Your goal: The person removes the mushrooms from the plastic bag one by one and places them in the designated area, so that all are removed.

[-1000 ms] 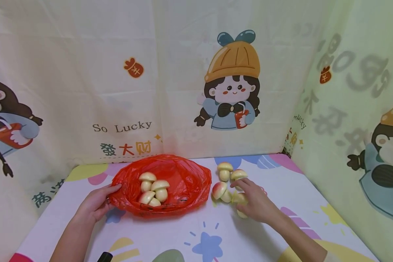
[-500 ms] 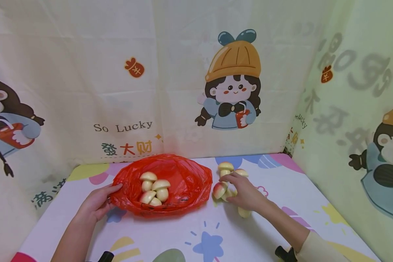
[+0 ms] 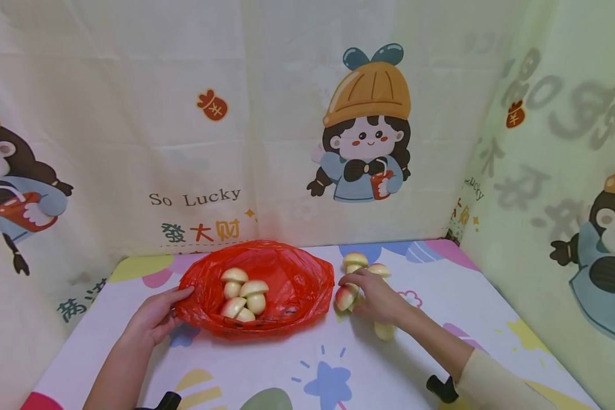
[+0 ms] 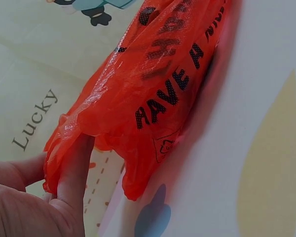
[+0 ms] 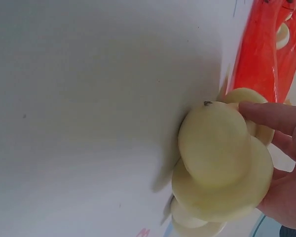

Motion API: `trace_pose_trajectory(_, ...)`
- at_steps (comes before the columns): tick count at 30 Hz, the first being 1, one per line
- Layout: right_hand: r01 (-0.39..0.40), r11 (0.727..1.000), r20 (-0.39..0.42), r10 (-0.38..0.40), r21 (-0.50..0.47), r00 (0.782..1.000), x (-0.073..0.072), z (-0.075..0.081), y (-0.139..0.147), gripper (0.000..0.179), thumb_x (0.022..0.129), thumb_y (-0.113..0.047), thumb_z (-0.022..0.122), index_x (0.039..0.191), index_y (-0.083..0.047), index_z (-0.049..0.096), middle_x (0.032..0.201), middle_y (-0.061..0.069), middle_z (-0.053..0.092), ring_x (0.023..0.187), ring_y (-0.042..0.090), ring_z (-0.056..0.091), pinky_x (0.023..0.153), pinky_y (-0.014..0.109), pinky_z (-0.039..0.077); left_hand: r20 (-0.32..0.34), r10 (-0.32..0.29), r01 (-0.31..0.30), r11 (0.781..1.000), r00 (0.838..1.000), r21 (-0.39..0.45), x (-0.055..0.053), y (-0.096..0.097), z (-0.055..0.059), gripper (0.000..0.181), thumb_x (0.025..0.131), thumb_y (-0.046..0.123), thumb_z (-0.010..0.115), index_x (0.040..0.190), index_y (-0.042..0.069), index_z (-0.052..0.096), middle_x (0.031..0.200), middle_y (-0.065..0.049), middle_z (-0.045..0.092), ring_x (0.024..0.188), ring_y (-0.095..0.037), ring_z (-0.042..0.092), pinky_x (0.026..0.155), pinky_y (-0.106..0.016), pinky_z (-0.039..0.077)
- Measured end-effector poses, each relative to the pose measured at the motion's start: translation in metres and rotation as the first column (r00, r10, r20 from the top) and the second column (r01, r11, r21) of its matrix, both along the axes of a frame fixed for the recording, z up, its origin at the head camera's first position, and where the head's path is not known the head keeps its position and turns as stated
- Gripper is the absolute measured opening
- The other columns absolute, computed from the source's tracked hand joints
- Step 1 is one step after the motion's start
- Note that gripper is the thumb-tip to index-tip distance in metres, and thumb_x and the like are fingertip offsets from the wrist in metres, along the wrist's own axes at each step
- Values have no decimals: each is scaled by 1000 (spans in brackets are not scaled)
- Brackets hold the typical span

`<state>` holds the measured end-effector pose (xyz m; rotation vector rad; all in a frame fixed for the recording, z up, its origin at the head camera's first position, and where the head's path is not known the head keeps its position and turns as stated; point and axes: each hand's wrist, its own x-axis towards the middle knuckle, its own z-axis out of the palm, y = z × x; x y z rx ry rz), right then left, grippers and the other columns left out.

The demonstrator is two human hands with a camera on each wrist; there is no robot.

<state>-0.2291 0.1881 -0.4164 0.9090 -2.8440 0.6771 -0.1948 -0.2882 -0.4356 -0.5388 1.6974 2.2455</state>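
A red plastic bag (image 3: 299,287) lies on its side, mouth toward me, with three pale mushrooms (image 3: 254,288) inside. My left hand (image 3: 154,316) pinches the left edge of its mouth between thumb and fingers; in the left wrist view the bag film (image 4: 103,108) bunches over a finger. Right of the bag, my right hand (image 3: 384,299) holds a red-tinged mushroom (image 3: 345,297), its thumb on the near side and fingers over the far side. The hand partly covers it. Just below that hand lies another mushroom (image 3: 384,331), large in the foreground of the right wrist view.
Two more mushrooms, one cream (image 3: 355,259) and one pinkish (image 3: 379,269), stand behind the right hand. A patterned cloth (image 3: 266,370) covers the table, and printed curtains (image 3: 282,142) enclose the back and sides. Black straps show at both forearms.
My right hand has shifted left from the mushrooms on the right to the red-tinged one and closed its fingers around it. The left hand keeps its hold on the bag edge.
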Motion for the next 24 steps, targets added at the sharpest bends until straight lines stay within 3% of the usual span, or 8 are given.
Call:
trace_pose_trajectory(4,1,1000,-12,-1,-11,1000,-1,0,-2,51,72,6,82,119,-9,71,118,12,68,110,32,63,83,40,59,-4,-1,1,1000,1000,-2,0,0,0,87,100,33,71,168,13,20,100,15,71,97,-7,74,95,-30,61)
trace_pose_trajectory(10,64,998,5,-64,-14,998,-3,0,-3,50,72,7,82,118,-9,71,123,11,69,113,32,63,86,43,60,-7,-4,4,1000,1000,-5,-1,0,0,86,101,33,71,167,12,20,100,14,72,97,-8,74,95,-31,61)
trace_pose_trajectory(18,201,979,149,-196,-24,969,-8,1,-6,53,75,4,86,122,-17,72,135,8,63,126,32,56,80,41,64,-7,-8,8,1000,1000,1,-1,-2,0,86,101,33,70,167,12,20,100,15,72,97,-8,74,95,-30,61)
trace_pose_trajectory(24,202,979,141,-200,3,970,-10,1,-6,55,75,6,85,125,-11,72,133,10,63,124,32,57,79,39,64,-6,-11,11,1000,1000,-1,-1,-2,0,86,101,33,71,167,12,20,100,15,72,98,-7,74,95,-29,61)
